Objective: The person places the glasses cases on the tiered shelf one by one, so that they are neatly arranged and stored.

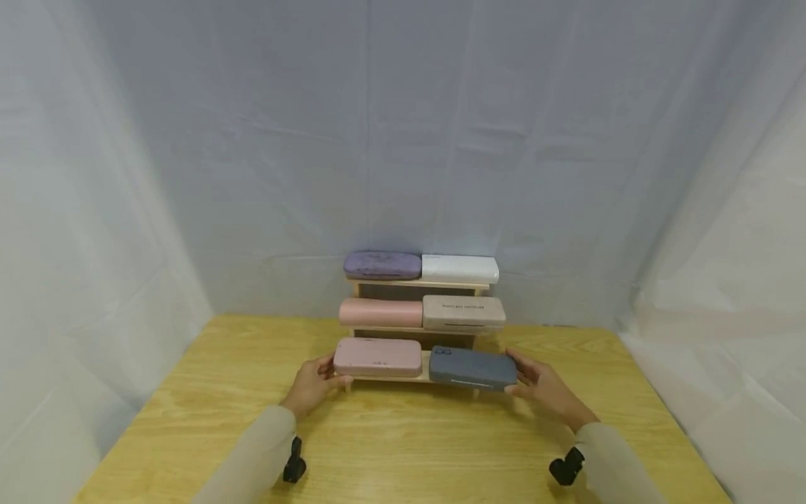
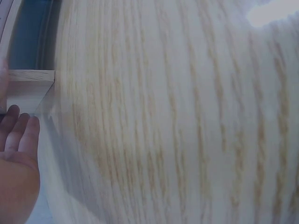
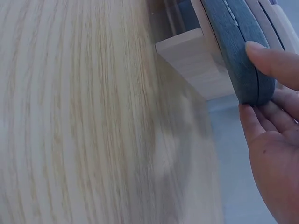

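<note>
My right hand (image 1: 546,386) grips the right end of a blue-grey glasses case (image 1: 474,368), thumb on one side and fingers on the other. That case sits askew at the right of the lowest tier, its right end jutting past the wooden rack (image 3: 187,39). At the rack's left end, my left hand (image 1: 310,385) has its thumb at the front edge and its fingers round the side. A pink glasses case (image 1: 378,357) lies beside it on the same tier; contact between hand and case is unclear. The left wrist view shows only part of the left hand's fingers (image 2: 29,137).
The middle tier bears a salmon-pink case (image 1: 381,313) and a beige case (image 1: 463,311). On the top tier lie a purple case (image 1: 383,265) and a white case (image 1: 460,269). Pale sheeting (image 1: 428,140) hangs behind the wood-grain table (image 1: 409,448).
</note>
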